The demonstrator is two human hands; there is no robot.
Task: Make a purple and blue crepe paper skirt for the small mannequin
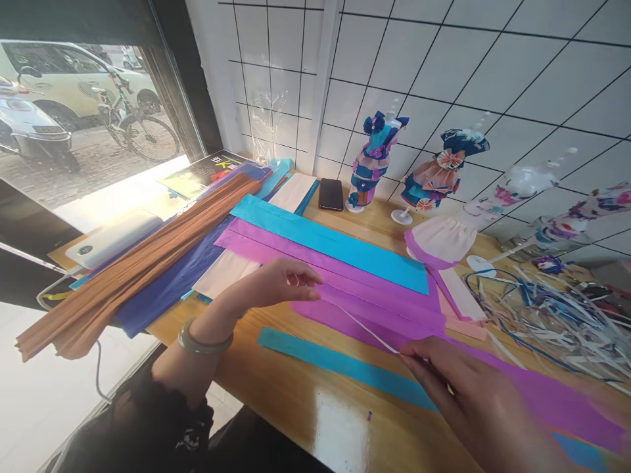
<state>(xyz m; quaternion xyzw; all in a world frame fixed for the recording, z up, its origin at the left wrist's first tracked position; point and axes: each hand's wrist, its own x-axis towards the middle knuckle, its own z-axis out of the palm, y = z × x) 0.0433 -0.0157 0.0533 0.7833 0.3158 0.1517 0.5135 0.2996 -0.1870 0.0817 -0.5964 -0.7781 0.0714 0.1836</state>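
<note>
Head view: from where I stand, the person's right hand [468, 381] has its thumb and fingertips pinched on one end of a thin white strip [369, 332], which slants up over the purple sheets [365, 289] toward the left hand [283, 282]. The left hand's fingers curl toward the thumb near the strip's far end; I can't tell whether they grip it. A wide blue strip [335, 243] lies on top of the purple sheets, and a narrower blue strip [340, 364] lies on the wooden table [276, 387] just in front, partly hidden by the right hand. Pleated brown paper [172, 243] is off to the left, and a phone [330, 195] lies near the tiled wall [276, 39].
</note>
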